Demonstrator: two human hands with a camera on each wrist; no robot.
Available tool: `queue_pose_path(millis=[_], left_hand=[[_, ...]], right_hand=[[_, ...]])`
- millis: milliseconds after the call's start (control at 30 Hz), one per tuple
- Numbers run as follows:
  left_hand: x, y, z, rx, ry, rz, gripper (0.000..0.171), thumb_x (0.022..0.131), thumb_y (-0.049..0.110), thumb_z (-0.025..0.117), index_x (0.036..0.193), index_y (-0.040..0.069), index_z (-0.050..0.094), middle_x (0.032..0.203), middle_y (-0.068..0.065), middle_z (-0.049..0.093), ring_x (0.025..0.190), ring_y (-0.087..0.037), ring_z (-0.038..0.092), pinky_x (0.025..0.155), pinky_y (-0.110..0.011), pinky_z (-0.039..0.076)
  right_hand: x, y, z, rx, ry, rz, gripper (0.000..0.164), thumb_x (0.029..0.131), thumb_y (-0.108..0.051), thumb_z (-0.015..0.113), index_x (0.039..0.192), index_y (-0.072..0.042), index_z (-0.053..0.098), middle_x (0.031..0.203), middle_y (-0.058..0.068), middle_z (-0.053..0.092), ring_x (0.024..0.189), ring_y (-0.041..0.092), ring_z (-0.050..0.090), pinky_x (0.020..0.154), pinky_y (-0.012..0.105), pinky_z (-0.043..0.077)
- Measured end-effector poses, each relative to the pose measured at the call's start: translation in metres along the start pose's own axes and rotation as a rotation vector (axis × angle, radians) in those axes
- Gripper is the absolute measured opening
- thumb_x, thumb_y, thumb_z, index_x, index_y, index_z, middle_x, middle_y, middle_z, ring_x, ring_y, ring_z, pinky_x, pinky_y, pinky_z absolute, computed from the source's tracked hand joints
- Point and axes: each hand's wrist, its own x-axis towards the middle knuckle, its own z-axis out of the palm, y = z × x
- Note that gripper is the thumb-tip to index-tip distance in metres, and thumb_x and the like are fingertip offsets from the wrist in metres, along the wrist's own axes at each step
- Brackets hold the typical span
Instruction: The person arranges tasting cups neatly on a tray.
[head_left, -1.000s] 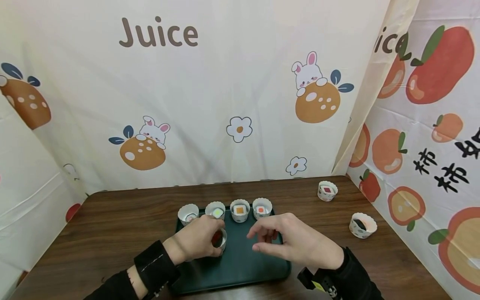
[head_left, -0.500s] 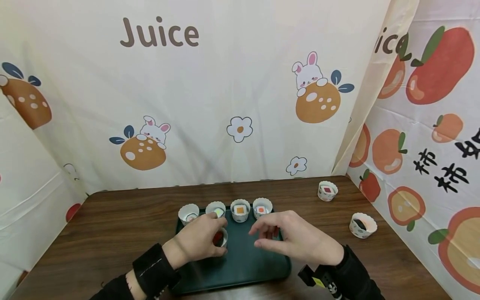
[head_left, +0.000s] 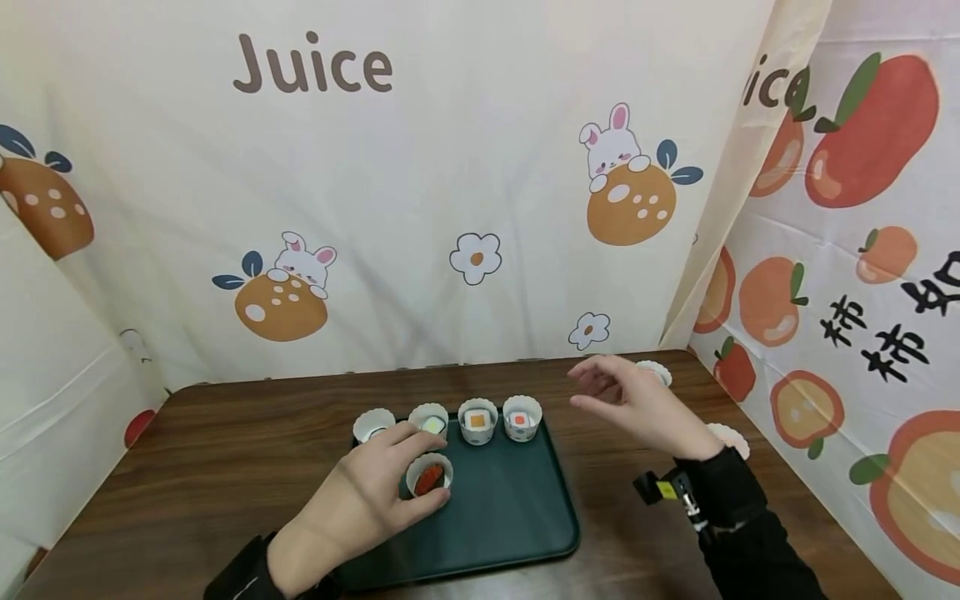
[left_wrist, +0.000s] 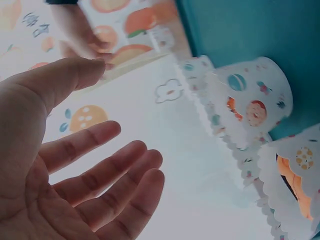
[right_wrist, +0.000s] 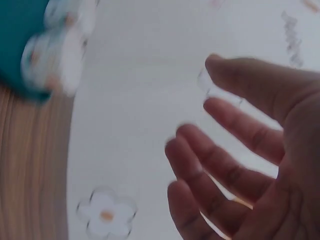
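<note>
My left hand (head_left: pixel 367 492) is spread above the left part of the dark green tray (head_left: pixel 510 508), beside a small patterned paper cup (head_left: pixel 429 457). An orange-red piece (head_left: pixel 429 480) with a dark edge, like sushi, sits in that cup. In the left wrist view the fingers are apart, and the cup (left_wrist: pixel 266 172) stands away from the palm. My right hand (head_left: pixel 637 404) hovers over the table right of the tray, fingers loosely bent around nothing. It partly hides a paper cup (head_left: pixel 657 369) at the back right. A second cup (head_left: pixel 731 436) shows behind the right wrist.
Along the tray's back edge stand several paper cups, including one with an orange-topped piece (head_left: pixel 476 420) and one with a red-centred piece (head_left: pixel 521 420). The brown wooden table (head_left: pixel 247 450) ends at a printed white curtain (head_left: pixel 405 208) behind and at the sides.
My left hand has let go of the cup with the orange-red piece and drawn back slightly left. The right hand has moved right and away from me, off the tray.
</note>
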Motion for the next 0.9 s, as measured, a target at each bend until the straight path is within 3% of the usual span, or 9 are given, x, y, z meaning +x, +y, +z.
queue_pose_path(millis=[233, 333, 500, 633, 800, 900], left_hand=[[-0.018, 0.006, -0.007, -0.049, 0.188, 0.075, 0.046, 0.08, 0.026, 0.097, 0.119, 0.026, 0.074, 0.111, 0.013, 0.071, 0.089, 0.0, 0.067, 0.07, -0.016, 0.056], [-0.023, 0.008, -0.011, -0.092, 0.181, 0.061, 0.046, 0.081, 0.025, 0.096, 0.121, 0.029, 0.074, 0.112, 0.015, 0.071, 0.086, 0.004, 0.064, 0.065, -0.015, 0.052], [-0.032, 0.01, -0.017, -0.123, 0.097, -0.007, 0.044, 0.089, 0.03, 0.09, 0.129, 0.032, 0.071, 0.113, 0.015, 0.066, 0.074, 0.01, 0.052, 0.061, -0.015, 0.049], [-0.038, 0.009, -0.018, -0.117, 0.085, 0.009, 0.048, 0.09, 0.032, 0.089, 0.134, 0.03, 0.07, 0.114, 0.013, 0.063, 0.07, 0.012, 0.048, 0.06, -0.015, 0.046], [-0.041, 0.008, -0.018, -0.133, 0.117, 0.062, 0.049, 0.089, 0.029, 0.09, 0.134, 0.026, 0.07, 0.116, 0.012, 0.064, 0.076, 0.012, 0.054, 0.063, -0.013, 0.048], [-0.04, 0.008, -0.019, -0.146, 0.107, 0.054, 0.049, 0.09, 0.03, 0.089, 0.134, 0.027, 0.07, 0.117, 0.012, 0.064, 0.08, 0.01, 0.056, 0.063, -0.013, 0.049]], right_hand=[[0.02, 0.043, -0.016, -0.136, 0.006, 0.162, 0.046, 0.103, -0.028, 0.075, 0.14, -0.005, 0.062, 0.127, 0.02, 0.07, 0.117, 0.039, 0.066, 0.1, 0.058, 0.055], [0.027, 0.057, -0.02, -0.186, -0.013, 0.243, 0.054, 0.103, -0.029, 0.074, 0.145, -0.001, 0.057, 0.136, 0.029, 0.063, 0.124, 0.047, 0.061, 0.101, 0.063, 0.053], [0.032, 0.078, -0.017, -0.256, -0.031, 0.326, 0.062, 0.1, -0.029, 0.076, 0.146, 0.006, 0.052, 0.14, 0.039, 0.054, 0.127, 0.055, 0.055, 0.102, 0.069, 0.049], [0.032, 0.092, -0.012, -0.291, -0.045, 0.402, 0.069, 0.098, -0.031, 0.077, 0.149, 0.007, 0.049, 0.142, 0.045, 0.048, 0.129, 0.063, 0.049, 0.103, 0.072, 0.047], [0.033, 0.105, -0.01, -0.294, -0.048, 0.496, 0.076, 0.098, -0.028, 0.076, 0.154, 0.009, 0.042, 0.147, 0.05, 0.04, 0.134, 0.07, 0.041, 0.107, 0.076, 0.043], [0.033, 0.111, -0.013, -0.313, -0.064, 0.543, 0.079, 0.099, -0.029, 0.075, 0.157, 0.011, 0.037, 0.148, 0.052, 0.039, 0.135, 0.071, 0.04, 0.109, 0.075, 0.043]])
